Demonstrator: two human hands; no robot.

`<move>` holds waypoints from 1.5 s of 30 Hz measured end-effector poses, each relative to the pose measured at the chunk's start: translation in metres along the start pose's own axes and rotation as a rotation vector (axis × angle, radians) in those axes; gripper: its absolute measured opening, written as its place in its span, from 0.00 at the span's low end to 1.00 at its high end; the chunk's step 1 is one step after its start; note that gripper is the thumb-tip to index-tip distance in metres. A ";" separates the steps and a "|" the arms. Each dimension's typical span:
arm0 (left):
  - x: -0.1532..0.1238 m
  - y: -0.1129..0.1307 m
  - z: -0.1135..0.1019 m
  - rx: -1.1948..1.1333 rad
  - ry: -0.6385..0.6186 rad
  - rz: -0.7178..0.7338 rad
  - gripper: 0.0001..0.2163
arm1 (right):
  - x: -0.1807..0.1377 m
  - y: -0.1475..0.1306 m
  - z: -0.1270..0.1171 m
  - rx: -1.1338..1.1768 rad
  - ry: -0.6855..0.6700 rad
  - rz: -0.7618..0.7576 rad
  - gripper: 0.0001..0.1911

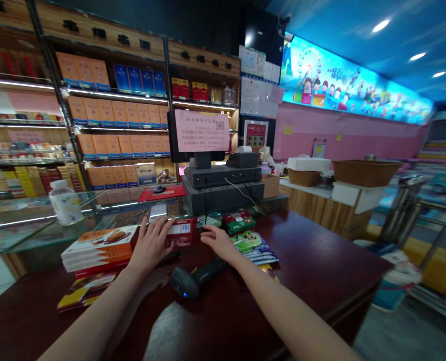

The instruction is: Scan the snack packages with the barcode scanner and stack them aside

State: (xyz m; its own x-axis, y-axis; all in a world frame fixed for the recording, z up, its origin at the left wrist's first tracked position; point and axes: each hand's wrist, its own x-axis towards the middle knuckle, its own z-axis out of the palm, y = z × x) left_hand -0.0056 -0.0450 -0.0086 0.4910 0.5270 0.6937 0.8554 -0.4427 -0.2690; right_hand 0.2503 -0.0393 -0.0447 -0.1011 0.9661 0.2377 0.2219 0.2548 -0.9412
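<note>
My left hand (pixel 152 244) is at the left end of a red box (pixel 183 232) with a white barcode label. Its fingers reach over the top and its thumb lies along the near side. Just right of the box is my right hand (pixel 219 242), fingers loosely bent and apart, with nothing visible in it. A dark barcode scanner (pixel 187 283) with a blue light lies between my forearms. Left of my left hand are stacked orange-and-white boxes (pixel 100 245), over yellow-and-red packs (pixel 87 290). Green and purple snack bags (pixel 251 243) lie beyond my right hand.
A cash register (pixel 223 178) with a pink paper sign (pixel 202 131) stands at the back of the dark red counter (pixel 313 260). A clear bottle (pixel 65 203) is on the glass case at left. Brown baskets (pixel 364 173) sit on a side counter at right.
</note>
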 end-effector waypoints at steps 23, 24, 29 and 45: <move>0.026 0.018 0.006 -0.571 -0.313 -0.300 0.31 | 0.020 -0.007 0.002 -0.226 0.335 0.037 0.06; 0.026 0.017 0.006 -0.625 -0.317 -0.306 0.27 | 0.020 -0.008 0.003 -0.230 0.341 0.046 0.07; 0.021 0.008 0.004 -0.614 -0.243 -0.446 0.20 | 0.023 -0.009 0.009 -0.160 0.316 0.023 0.07; -0.011 -0.028 -0.020 -0.060 -0.036 -0.144 0.09 | 0.021 -0.031 0.054 0.271 -0.017 0.145 0.21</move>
State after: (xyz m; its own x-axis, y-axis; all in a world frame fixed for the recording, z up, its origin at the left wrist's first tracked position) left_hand -0.0386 -0.0530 0.0042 0.3707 0.6135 0.6973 0.9065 -0.4024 -0.1278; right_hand 0.1886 -0.0291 -0.0237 -0.1039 0.9901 0.0940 -0.0311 0.0913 -0.9953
